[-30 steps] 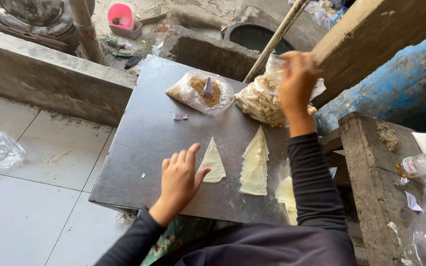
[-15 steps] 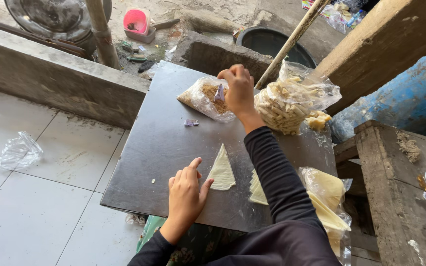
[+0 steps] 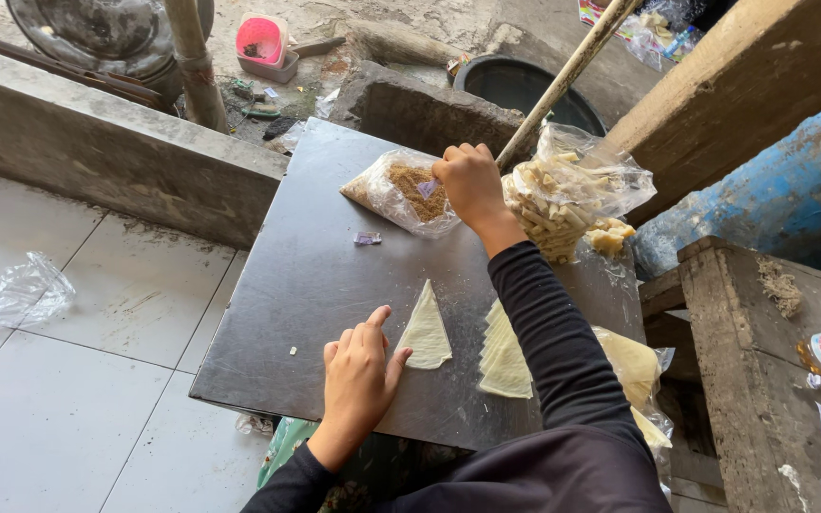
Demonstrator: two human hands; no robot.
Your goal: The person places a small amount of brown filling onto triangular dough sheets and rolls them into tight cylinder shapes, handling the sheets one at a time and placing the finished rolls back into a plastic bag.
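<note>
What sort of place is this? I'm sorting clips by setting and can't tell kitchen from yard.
Likely an informal outdoor food-prep spot in a yard, not an indoor kitchen. A metal sheet serves as worktop and carries a triangular wrapper and a bag of brown filling, amid rough concrete ledges and littered bare ground.

Outdoor backyard food-prep spot: metal worktable (image 3: 315, 285), concrete ledge (image 3: 97, 152), tiles.

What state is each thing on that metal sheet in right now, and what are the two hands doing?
Left hand: flat, fingers beside the wrapper.
Right hand: closed, at the filling bag.
Wrapper: single triangle, lying flat.
Wrapper stack: piled, untouched.
Filling bag: open, lying down.
Roll bag: open, full.
</note>
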